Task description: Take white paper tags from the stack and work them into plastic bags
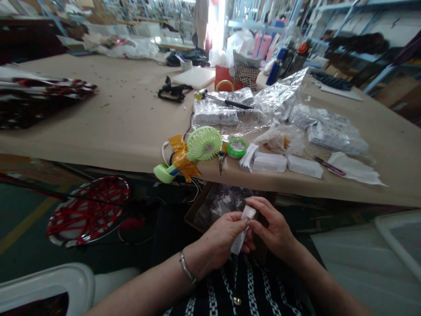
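Note:
My left hand (217, 241), with a metal bangle on its wrist, pinches a small white printed label (238, 245) between thumb and fingers in front of my lap. My right hand (274, 226) curls around the label's upper end, thumb and index finger at its edges. Some of the label is hidden behind my left fingers. Just beyond my hands, below the table edge, a cardboard box (197, 213) holds clear plastic packets. Stacks of similar white labels (269, 162) lie along the table edge, next to a green tape roll (236, 148).
A green fan (204, 144) is taped to the table edge (131, 149). Plastic-wrapped packs (215, 112), a small hammer (226, 102) and a cutter (330, 166) lie on top. Red-strapped round seat (88, 210) stands at left; white chairs (368, 259) flank me.

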`<move>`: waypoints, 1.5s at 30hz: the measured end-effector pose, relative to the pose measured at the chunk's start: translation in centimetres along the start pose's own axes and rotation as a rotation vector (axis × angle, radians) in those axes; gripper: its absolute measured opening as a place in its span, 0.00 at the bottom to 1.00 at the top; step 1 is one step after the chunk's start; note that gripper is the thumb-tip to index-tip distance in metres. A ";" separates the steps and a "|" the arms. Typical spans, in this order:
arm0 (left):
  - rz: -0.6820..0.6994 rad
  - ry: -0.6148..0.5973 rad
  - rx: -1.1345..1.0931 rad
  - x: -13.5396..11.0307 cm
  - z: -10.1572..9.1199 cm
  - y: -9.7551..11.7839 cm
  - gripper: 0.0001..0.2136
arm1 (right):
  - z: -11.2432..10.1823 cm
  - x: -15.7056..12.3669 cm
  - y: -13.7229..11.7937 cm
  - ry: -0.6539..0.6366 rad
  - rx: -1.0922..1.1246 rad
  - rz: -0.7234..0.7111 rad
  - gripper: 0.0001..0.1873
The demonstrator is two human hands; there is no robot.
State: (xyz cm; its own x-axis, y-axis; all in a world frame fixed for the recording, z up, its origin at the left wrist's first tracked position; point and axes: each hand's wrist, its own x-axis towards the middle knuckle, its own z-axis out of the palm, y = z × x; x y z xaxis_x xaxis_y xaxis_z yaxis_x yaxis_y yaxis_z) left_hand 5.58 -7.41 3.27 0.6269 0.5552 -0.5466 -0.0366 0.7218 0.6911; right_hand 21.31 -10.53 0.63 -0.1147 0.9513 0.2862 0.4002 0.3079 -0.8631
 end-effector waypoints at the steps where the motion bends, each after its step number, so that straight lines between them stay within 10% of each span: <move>1: 0.002 0.013 -0.004 0.0 0.0 0.0 0.07 | 0.1 -0.1 -0.2 0.015 -0.088 -0.040 0.21; 10: 0.033 0.042 -0.047 0.2 -0.6 -0.2 0.09 | 1.0 -0.4 -0.2 0.077 -0.199 -0.069 0.19; 20: 0.096 0.066 -0.001 -0.2 -0.4 -0.1 0.14 | 1.8 0.9 -0.7 0.150 0.344 0.395 0.10; 31: 0.036 0.047 0.057 -0.5 -0.6 -0.2 0.14 | 1.8 0.5 -0.8 0.094 0.308 0.360 0.09; 38: 0.014 0.049 -0.033 -1.1 0.1 -0.2 0.07 | 1.4 -1.1 -0.9 0.076 -0.159 -0.050 0.16; 45: 0.010 0.035 -0.039 -1.0 0.3 -0.4 0.07 | 1.9 -1.4 -0.9 0.072 -0.260 -0.090 0.16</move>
State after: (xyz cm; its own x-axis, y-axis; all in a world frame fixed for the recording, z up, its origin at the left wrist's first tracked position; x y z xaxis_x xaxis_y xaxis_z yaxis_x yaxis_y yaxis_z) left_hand 5.18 -8.40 3.65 0.5987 0.5762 -0.5563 -0.0739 0.7313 0.6780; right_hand 19.42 -12.07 0.19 -0.0994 0.9138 0.3939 0.6124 0.3682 -0.6996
